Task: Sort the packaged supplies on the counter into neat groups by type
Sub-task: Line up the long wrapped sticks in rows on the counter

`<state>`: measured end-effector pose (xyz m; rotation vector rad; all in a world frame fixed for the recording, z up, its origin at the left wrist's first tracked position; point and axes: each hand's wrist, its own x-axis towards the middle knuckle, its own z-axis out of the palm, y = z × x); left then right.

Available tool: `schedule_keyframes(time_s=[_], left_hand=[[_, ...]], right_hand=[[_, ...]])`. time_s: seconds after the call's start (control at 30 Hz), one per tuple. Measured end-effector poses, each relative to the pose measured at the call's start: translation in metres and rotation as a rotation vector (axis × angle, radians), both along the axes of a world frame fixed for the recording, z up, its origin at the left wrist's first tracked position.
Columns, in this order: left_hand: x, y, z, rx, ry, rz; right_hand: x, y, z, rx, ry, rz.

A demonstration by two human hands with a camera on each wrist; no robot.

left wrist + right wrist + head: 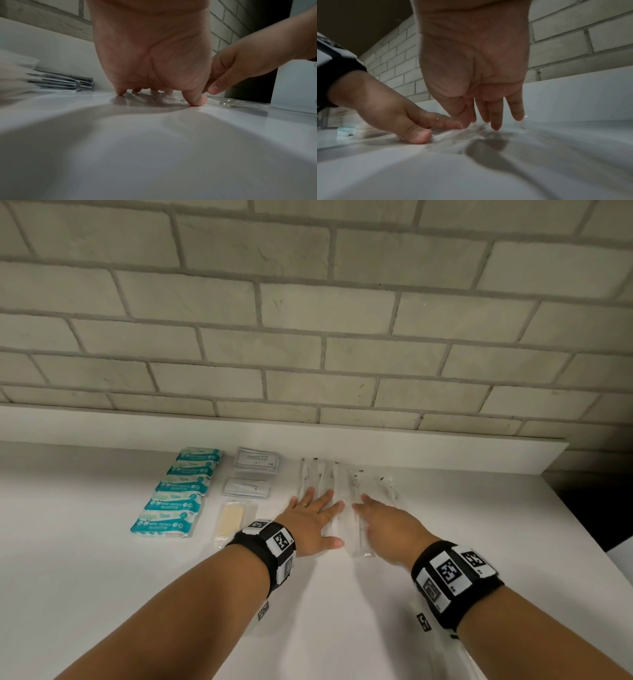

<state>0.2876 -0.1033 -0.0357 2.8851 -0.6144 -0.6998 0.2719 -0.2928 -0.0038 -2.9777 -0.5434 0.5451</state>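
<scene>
Our forearms came in from the bottom of the head view, each with a black wristband (455, 583) carrying printed square markers. Both of our hands were stretched out over the white counter (102, 594), toward the pale brick wall (308, 320).

We had our left hand (313, 520) spread flat, palm down, fingers straight and fanned, pressing on the near part of a row of clear, long sachets (329, 474) that lay side by side with their length running toward the wall. From the left wrist camera, the fingertips (197, 101) and thumb touched the surface; nothing was gripped. A thin ring sat on one finger.

Our right hand (387, 525) lay just beside the left, fingers straight and close together, pointing at the sachets on the right side of the same row. The right wrist view showed the fingers (495, 119) loose and extended, tips at or just above the plastic; we could not tell whether they touched it. They held nothing.

Left of the sachets, a stack of white paper packets (257, 462) sat near the wall, a smaller white stack (246, 487) in front of it, and a clear-wrapped, cream-coloured bar (231, 520) nearest us. Further left, five teal-and-white wipe packs (174, 503) formed an overlapping column running from the wall toward us.
</scene>
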Motion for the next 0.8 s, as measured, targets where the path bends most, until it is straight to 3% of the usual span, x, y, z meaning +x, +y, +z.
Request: schedule_keyframes(time_s=[0.1, 0.27, 0.4, 0.5, 0.67, 0.73, 0.8], left_hand=[[0.002, -0.001, 0.001, 0.004, 0.004, -0.001], [0.003, -0.001, 0.000, 0.000, 0.002, -0.004], [0.003, 0.000, -0.002, -0.007, 0.001, -0.003], [0.003, 0.000, -0.002, -0.007, 0.002, -0.004], [0.002, 0.000, -0.001, -0.013, 0.005, 0.000], [0.002, 0.000, -0.002, -0.013, 0.002, 0.002], [0.002, 0.000, -0.002, -0.018, 0.000, 0.003]], right_hand=[[0.001, 0.012, -0.003, 0.041, 0.087, -0.055], [0.014, 0.026, -0.010, 0.002, -0.119, -0.339], [0.029, 0.027, -0.005, 0.111, 0.080, -0.511], [0.035, 0.025, 0.000, 0.165, 0.112, -0.565], [0.032, 0.020, -0.005, 0.172, -0.036, -0.579], [0.026, 0.019, -0.007, 0.101, -0.147, -0.458], [0.020, 0.021, -0.011, 0.067, -0.139, -0.263]])
